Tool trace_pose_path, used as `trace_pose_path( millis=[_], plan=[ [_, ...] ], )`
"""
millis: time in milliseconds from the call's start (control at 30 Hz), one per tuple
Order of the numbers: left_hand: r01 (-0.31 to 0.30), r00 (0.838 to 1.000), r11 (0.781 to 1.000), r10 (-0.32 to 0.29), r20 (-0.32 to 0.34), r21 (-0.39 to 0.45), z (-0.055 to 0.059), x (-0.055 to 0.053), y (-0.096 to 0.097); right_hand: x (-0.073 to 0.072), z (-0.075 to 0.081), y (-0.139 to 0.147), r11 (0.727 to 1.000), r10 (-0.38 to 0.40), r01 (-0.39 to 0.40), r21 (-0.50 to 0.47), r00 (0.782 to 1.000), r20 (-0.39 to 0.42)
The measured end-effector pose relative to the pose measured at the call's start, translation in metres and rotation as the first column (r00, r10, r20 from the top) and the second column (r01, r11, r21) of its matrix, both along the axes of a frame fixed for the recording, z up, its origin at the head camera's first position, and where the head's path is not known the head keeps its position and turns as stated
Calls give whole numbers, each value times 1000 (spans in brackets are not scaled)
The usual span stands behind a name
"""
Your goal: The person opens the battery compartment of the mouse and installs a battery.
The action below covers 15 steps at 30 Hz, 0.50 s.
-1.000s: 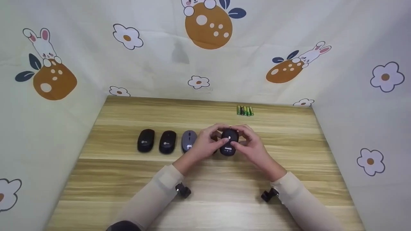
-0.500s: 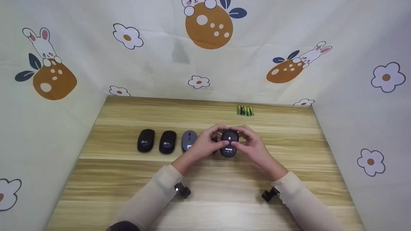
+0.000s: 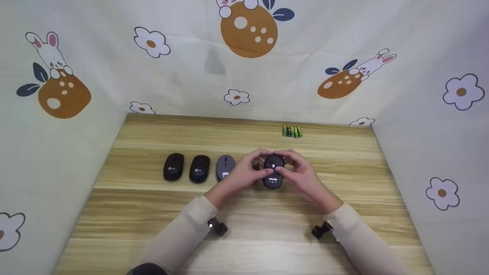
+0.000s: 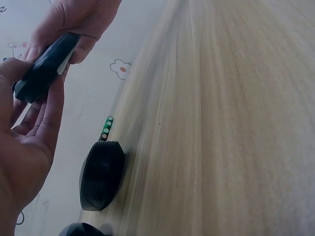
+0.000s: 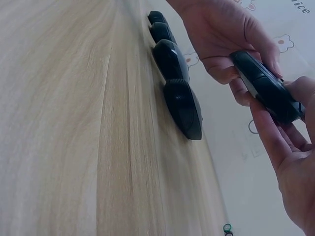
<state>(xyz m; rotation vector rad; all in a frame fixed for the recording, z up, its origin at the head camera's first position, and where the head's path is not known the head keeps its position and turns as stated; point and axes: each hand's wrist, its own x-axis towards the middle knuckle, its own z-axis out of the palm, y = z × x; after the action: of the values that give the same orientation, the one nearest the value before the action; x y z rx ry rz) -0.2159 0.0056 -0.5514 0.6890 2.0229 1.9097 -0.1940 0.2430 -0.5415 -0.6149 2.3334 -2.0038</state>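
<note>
Both hands hold a black computer mouse [image 3: 273, 179] above the table, its underside with a white label facing up in the head view. My left hand [image 3: 244, 170] grips its left side, thumb on the underside and fingers curled round the far end. My right hand [image 3: 301, 172] grips the right side the same way, its thumb close to the left thumb. The left wrist view shows the held mouse [image 4: 42, 71] edge-on, clear of the tabletop. A dark mouse [image 5: 182, 108] on the table, mostly hidden by my left hand in the head view, shows in the right wrist view.
Left of the hands, a grey-blue mouse [image 3: 225, 164] and two black mice, one nearer [image 3: 199, 169] and one farthest left [image 3: 174, 167], stand in a row. Several green batteries [image 3: 292, 131] lie side by side at the back. A patterned cloth [image 3: 183, 76] walls the wooden table [image 3: 267, 244].
The held mouse has shifted slightly right and towards me, and its underside faces the head camera a little more. The thumbs have shifted slightly on it. The row of mice and batteries stays put.
</note>
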Motion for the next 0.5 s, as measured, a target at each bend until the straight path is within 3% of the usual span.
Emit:
trace_pose_path(
  millis=[200, 500],
  plan=[
    [23, 1000, 1000, -23, 4, -16, -1, 0, 0, -1, 2, 0, 999, -28, 28, -21, 999, 16],
    [27, 1000, 999, -26, 15, -32, -3, 1, 2, -6, 3, 2, 995, -92, 96, 24, 989, -111]
  ],
)
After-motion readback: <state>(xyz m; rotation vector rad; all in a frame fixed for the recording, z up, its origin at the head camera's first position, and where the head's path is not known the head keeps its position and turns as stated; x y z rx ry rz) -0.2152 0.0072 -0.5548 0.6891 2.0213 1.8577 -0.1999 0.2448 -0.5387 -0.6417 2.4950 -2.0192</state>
